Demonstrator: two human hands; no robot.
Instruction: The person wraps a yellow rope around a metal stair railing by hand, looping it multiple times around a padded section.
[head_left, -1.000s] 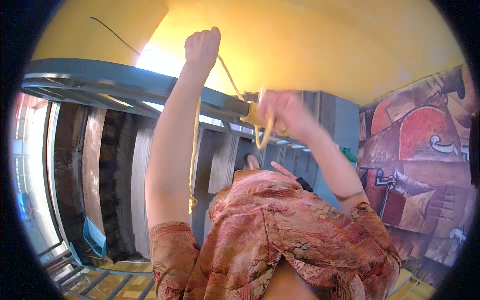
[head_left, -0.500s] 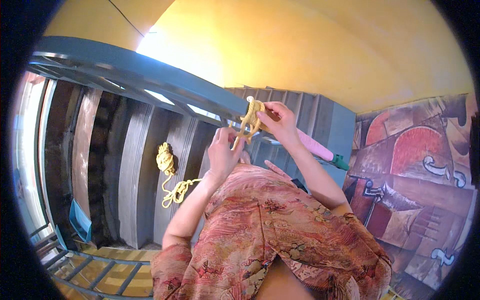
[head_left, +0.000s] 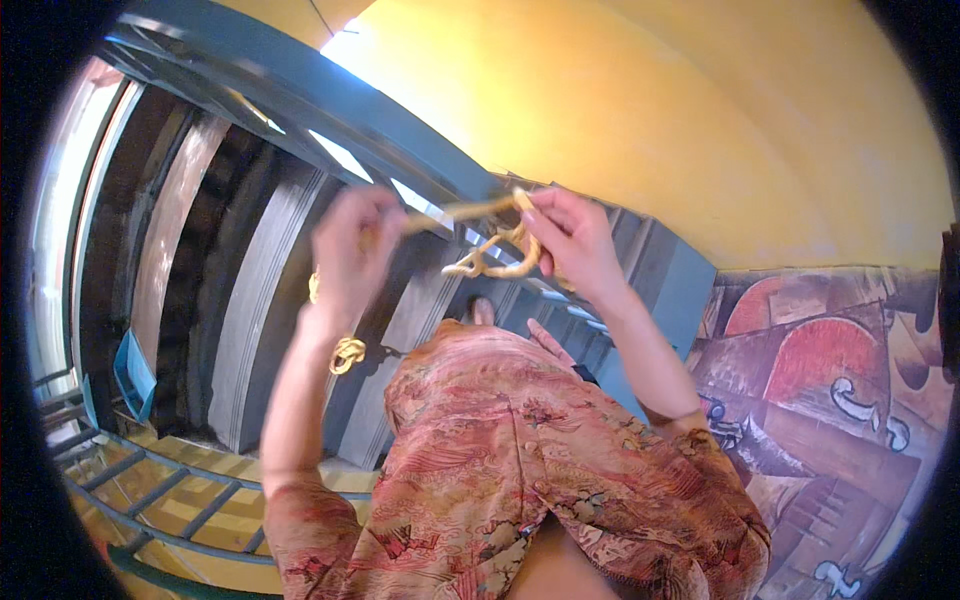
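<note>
A yellow rope [head_left: 512, 268] is between my two hands, in front of the blue railing. My right hand [head_left: 578, 238] is closed on it, thumb and fingers pinching a whitish end, and a loose loop hangs below them. From there a strand runs nearly straight to my left hand [head_left: 355, 245]. That hand is blurred by motion, but the strand leads into its closed fingers. More of the rope, a small yellow coil [head_left: 347, 355], shows beside my left forearm over the dark stairs. Part of this lower rope is hidden behind my left wrist and forearm.
A blue metal railing [head_left: 330, 80] slants across the upper left. Dark stair steps [head_left: 255, 290] lie below it, with a light-blue box-like thing [head_left: 132, 375] at far left. A yellow wall [head_left: 700, 120] rises beyond, and a painted mural [head_left: 830, 380] covers the right side.
My left hand has moved left and up, away from the right, drawing a rope strand out between them. The bunched rope at my right hand has loosened. The pink tapered object no longer shows.
</note>
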